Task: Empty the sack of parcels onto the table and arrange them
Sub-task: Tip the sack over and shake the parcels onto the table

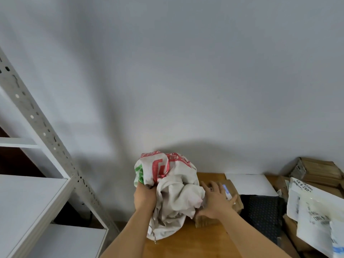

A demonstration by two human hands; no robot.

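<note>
A: Where is the sack (171,185), and what holds it?

B: The white woven sack, printed in red and green, stands crumpled on the wooden table (186,243) at about 6 o'clock in the view. The left hand (144,197) grasps a bunch of its cloth, fingers clenched round the fabric on the sack's 9 o'clock side.

A: And the right hand (216,201)?

B: It lies at the sack's 3 o'clock side, fingers extended and spread, released rather than curled, resting on a brown paper parcel (223,203) that touches the sack.

A: Where are the other parcels?

B: At 3 to 4 o'clock of the sack: a dark bubble mailer (264,215) just beside the brown parcel, a white flat parcel (251,184) behind it, and pale labelled mailers (312,213) overlapping at the right edge. Cardboard boxes (320,168) stand at 2 o'clock against the wall.

A: And at 9 o'clock?

B: A white metal shelving unit (42,131).
</note>
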